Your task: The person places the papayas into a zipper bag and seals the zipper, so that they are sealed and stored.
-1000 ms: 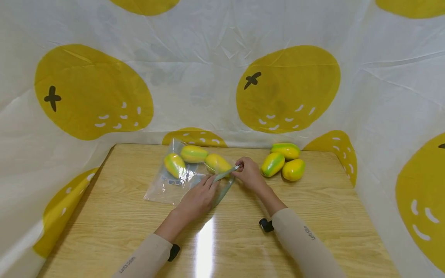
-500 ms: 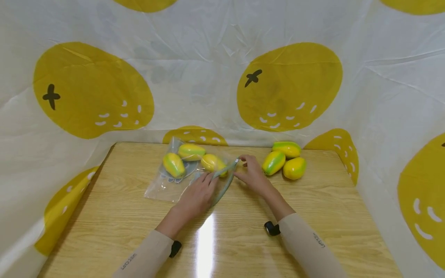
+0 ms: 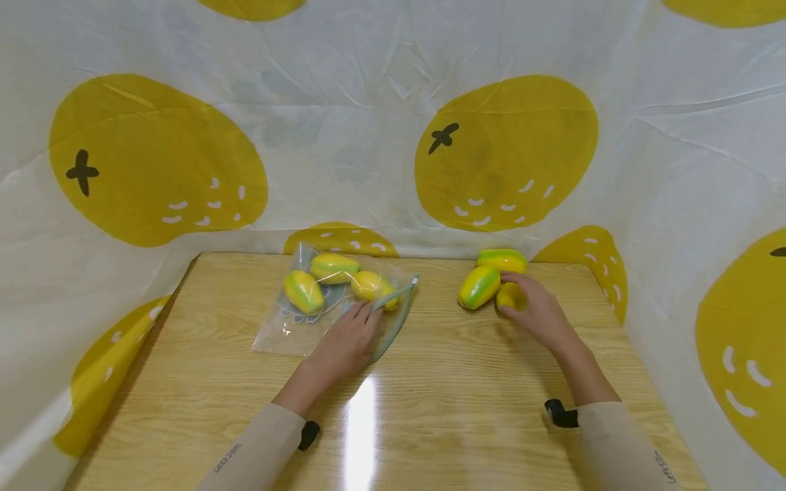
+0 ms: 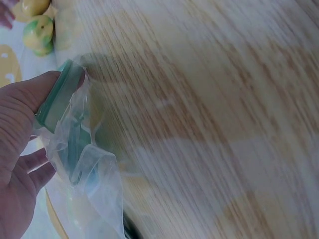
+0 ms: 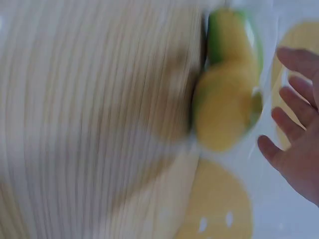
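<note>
Beside the spread, empty right hand (image 3: 535, 312) lies a yellow fruit (image 3: 512, 297); the left hand (image 3: 346, 341) pinches a bag (image 3: 279, 334).

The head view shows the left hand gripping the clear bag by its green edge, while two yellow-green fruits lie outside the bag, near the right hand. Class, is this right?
The count is wrong: three yellow-green fruits, not two, lie outside the clear bag near the right hand, as the head view shows. The left hand does grip its green edge.
</note>
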`<state>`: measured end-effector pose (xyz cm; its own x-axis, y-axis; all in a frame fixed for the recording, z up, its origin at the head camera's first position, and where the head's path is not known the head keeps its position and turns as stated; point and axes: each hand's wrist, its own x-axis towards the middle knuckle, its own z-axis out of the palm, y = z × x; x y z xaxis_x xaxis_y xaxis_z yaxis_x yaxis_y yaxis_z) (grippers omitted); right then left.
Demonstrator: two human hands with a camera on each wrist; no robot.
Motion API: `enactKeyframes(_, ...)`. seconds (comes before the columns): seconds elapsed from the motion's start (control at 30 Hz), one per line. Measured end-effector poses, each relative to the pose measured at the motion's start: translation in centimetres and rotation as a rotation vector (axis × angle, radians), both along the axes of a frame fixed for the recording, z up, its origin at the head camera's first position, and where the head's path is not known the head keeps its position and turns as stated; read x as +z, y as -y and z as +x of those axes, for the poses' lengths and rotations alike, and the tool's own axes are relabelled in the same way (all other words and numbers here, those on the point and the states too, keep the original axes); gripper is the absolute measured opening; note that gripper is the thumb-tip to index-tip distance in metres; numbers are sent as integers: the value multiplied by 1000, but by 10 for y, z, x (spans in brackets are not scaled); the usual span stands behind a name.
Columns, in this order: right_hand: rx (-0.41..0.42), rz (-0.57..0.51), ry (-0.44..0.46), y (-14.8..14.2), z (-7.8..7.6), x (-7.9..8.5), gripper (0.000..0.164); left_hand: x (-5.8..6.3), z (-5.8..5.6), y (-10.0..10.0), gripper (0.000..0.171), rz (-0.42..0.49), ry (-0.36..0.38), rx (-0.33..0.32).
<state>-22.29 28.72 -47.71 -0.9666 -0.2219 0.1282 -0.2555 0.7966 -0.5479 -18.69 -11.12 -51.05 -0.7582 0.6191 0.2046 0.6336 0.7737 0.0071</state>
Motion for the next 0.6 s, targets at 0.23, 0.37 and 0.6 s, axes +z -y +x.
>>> enactKeyframes(0.23, 87, 42, 126, -42, -7, 1, 73, 0, 0, 2, 84, 2, 35, -4)
enactKeyframes(0.37, 123, 72, 128, -47, -9, -1, 73, 1, 0, 3, 86, 4, 36, -14)
enactKeyframes(0.6, 59, 147, 122, -49, -13, -8, 72, -1, -1, 5, 90, 7, 44, -13)
